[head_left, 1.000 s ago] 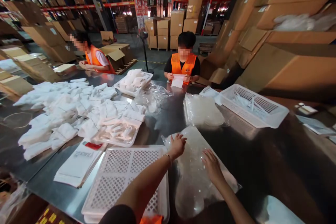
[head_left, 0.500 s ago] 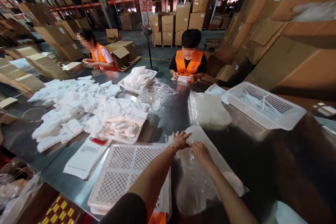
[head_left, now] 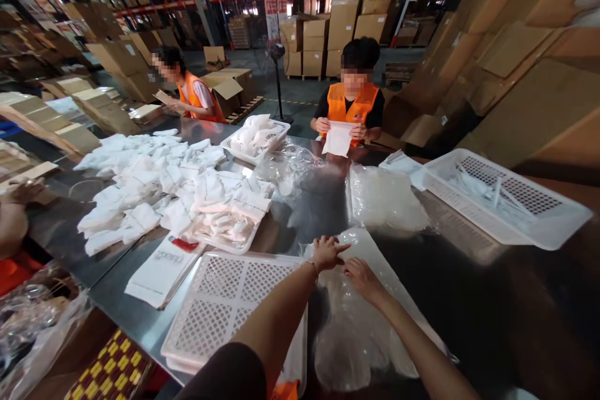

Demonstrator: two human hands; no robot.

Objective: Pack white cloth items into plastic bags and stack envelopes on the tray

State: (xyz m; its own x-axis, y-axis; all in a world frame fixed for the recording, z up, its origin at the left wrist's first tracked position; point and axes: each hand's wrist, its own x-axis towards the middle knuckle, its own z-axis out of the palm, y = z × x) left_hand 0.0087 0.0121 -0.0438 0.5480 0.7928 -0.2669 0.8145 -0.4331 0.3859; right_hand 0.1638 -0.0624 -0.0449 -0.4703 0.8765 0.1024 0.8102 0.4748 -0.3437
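Warehouse table (head_left: 300, 206), unreadable labels, left hand (head_left: 327, 252), right hand (head_left: 360, 274), grips released on plastic bag (head_left: 356, 325)

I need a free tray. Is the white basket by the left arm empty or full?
Empty: the basket shows only its bare perforated surface, nothing on it. It may be upside down; cannot tell.

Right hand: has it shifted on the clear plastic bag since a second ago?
Yes. The right hand has slid left across the clear plastic bag, toward the white perforated tray, and now lies beside the left hand.
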